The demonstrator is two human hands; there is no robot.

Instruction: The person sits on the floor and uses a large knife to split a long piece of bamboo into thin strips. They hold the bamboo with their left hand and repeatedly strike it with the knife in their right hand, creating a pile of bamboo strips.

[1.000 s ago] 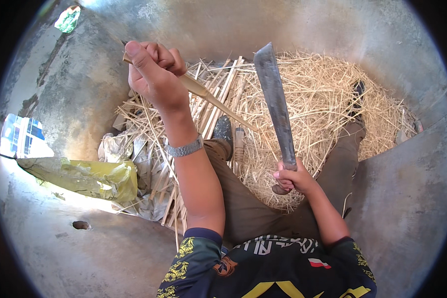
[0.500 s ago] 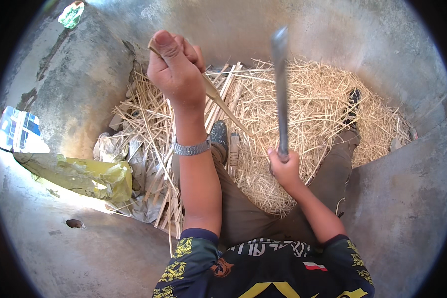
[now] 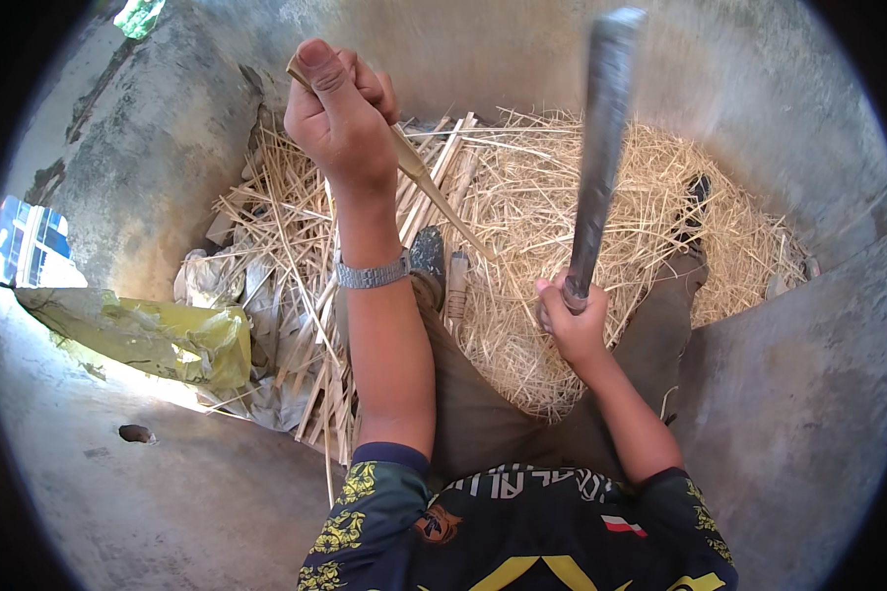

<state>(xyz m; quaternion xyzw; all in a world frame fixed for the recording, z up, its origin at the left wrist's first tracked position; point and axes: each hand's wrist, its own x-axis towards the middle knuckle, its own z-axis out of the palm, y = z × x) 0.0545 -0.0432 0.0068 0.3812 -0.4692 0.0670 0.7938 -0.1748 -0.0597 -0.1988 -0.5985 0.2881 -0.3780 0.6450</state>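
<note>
Raised at the upper left, my left hand [image 3: 343, 128] is closed around a pale bamboo strip [image 3: 422, 179], thumb on top. The strip slants down to the right, its lower end over the shavings. My right hand [image 3: 577, 320], lower and to the right, grips a machete [image 3: 604, 148] by its handle, which the fingers mostly hide. Its long grey blade points up and away, slightly blurred, apart from the strip. Below both hands spreads a heap of thin bamboo shavings [image 3: 542, 246].
Split bamboo strips [image 3: 286, 212] lie crisscrossed at the left, beside a yellow plastic sack [image 3: 207, 340]. A short tool with a wrapped handle [image 3: 456, 295] lies near my left shoe [image 3: 428, 251]. Curved concrete walls [image 3: 779, 128] close in around my outstretched legs.
The machete has swung to the right, its blade now showing broader. Both hands keep their grips; the left hand and bamboo strip have shifted slightly up and left in the picture.
</note>
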